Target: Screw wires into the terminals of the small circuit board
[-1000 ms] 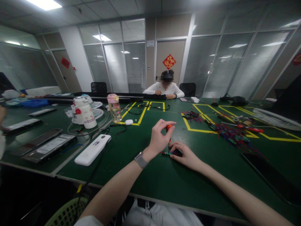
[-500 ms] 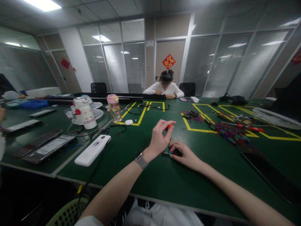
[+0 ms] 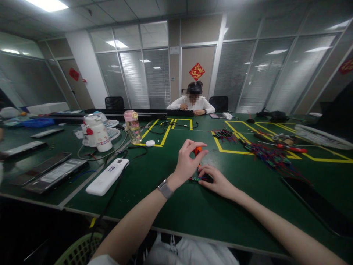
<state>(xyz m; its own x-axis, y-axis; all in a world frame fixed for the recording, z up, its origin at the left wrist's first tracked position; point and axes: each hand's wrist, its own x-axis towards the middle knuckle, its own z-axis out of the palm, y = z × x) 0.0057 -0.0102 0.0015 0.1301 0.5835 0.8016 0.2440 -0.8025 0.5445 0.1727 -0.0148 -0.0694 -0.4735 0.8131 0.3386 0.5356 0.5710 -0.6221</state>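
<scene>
A green table [image 3: 171,206] marked with yellow tape lines [image 3: 165,135]. On it lie a white power bank [image 3: 107,176], a pink-capped bottle [image 3: 132,126], flat black devices [image 3: 52,176] and bundles of coloured wires [image 3: 271,158]. A small circuit board [image 3: 199,179] rests near the centre.

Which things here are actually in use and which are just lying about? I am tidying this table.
In use: left hand gripping the orange-handled screwdriver; right hand pressing the small circuit board.

Lying about: white power bank, pink-lidded bottle, wire bundle, white fan.

matt green table [image 3: 171,206] — glossy plastic bottle [image 3: 133,127]
</scene>
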